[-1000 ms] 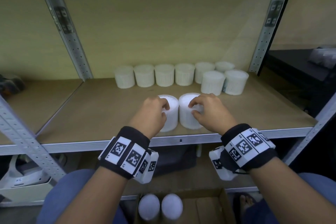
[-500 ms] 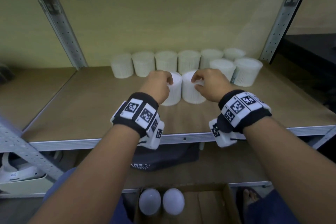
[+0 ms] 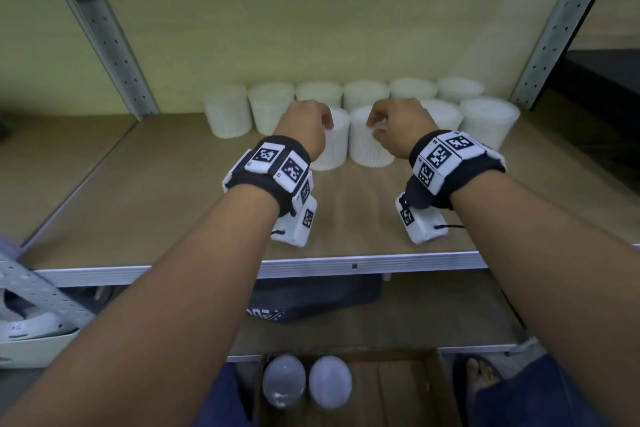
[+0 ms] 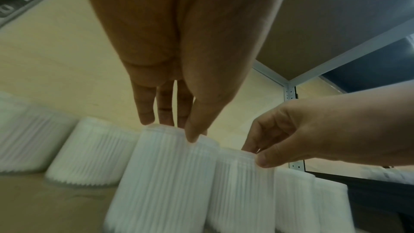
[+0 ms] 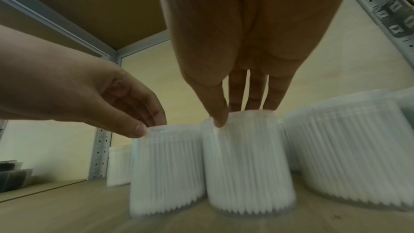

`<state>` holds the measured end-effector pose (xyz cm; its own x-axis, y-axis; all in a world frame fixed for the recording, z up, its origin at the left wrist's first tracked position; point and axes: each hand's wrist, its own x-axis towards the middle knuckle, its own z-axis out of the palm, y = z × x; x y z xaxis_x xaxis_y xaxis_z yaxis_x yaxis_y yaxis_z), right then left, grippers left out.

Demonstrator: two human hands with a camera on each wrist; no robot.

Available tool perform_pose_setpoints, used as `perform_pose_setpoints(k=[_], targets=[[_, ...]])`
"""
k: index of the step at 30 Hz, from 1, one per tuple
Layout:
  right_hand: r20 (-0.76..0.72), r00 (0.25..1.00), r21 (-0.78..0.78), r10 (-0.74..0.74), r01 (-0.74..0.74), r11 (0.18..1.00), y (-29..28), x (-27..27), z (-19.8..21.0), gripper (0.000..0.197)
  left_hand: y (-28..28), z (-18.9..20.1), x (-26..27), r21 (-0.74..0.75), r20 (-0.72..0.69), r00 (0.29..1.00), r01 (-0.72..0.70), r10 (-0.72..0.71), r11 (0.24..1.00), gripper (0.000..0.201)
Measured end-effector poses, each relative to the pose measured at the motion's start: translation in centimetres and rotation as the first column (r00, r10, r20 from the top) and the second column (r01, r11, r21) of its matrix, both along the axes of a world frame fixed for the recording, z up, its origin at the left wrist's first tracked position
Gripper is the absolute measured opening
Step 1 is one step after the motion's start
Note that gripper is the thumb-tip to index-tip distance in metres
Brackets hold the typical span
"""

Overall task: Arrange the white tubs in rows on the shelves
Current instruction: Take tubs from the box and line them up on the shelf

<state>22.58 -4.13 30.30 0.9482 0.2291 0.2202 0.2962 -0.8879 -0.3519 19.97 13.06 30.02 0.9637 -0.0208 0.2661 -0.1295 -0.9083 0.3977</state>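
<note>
While two white tubs stand side by side, touching, on the wooden shelf [image 3: 173,204], each is pinched at its top rim: the left tub [image 3: 334,140] by the left hand [image 3: 306,126], the right tub [image 3: 365,142] by the right hand [image 3: 400,123]. From the head view only the backs of the curled hands are seen, and the grip itself is hidden. In the left wrist view the thumb in front and fingers behind are shown closed on the rim of the left tub [image 4: 163,174]; in the right wrist view the same grip is shown on the right tub [image 5: 248,162]. A back row of tubs [image 3: 318,95] is lined along the wall, with two more [image 3: 490,121] just in front at the right. Only in the head view is a cardboard box [image 3: 408,392] holding two more tubs seen below.
</note>
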Motion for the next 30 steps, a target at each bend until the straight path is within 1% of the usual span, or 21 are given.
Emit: perform_pose_setpoints(k=[12, 15, 17, 20, 22, 24, 30], targets=[[-0.015, 0.999, -0.013, -0.036, 0.036, 0.999, 0.3, 2.0, -0.4, 0.027, 0.3, -0.4, 1.8, -0.062, 0.016, 1.000, 0.002, -0.001, 0.998, 0.032], [-0.021, 0.999, -0.026, -0.025, 0.025, 0.999, 0.3, 2.1, -0.3, 0.029, 0.4, -0.2, 1.7, -0.049, -0.007, 1.000, 0.017, -0.017, 0.999, 0.030], [-0.058, 0.998, -0.043, -0.005, 0.002, 0.999, 0.2, 1.7, -0.3, 0.035, 0.4, 0.2, 1.3, -0.031, -0.047, 0.998, 0.035, -0.037, 0.999, 0.032], [-0.101, 0.995, -0.100, 0.023, -0.033, 0.994, -0.1, 0.2, -0.1, 0.054, 0.7, 0.4, 0.0, -0.038, -0.081, 0.995, 0.051, -0.053, 0.998, 0.042], [-0.089, 0.995, -0.135, 0.051, -0.063, 0.989, -0.4, -1.3, 0.1, 0.060, 0.8, 0.5, -1.2, -0.036, -0.062, 0.996, 0.063, -0.065, 0.997, 0.046], [-0.097, 0.994, -0.125, 0.053, -0.065, 0.990, -0.8, -3.0, 0.3, 0.060, 0.8, 0.7, -2.5, -0.033, -0.048, 0.997, 0.064, -0.066, 0.997, 0.045], [-0.086, 0.993, -0.054, 0.076, -0.081, 0.995, -1.6, -8.5, 1.6, 0.051, 0.7, 2.2, -7.7, -0.015, -0.089, 0.995, 0.052, -0.054, 0.999, 0.046]])
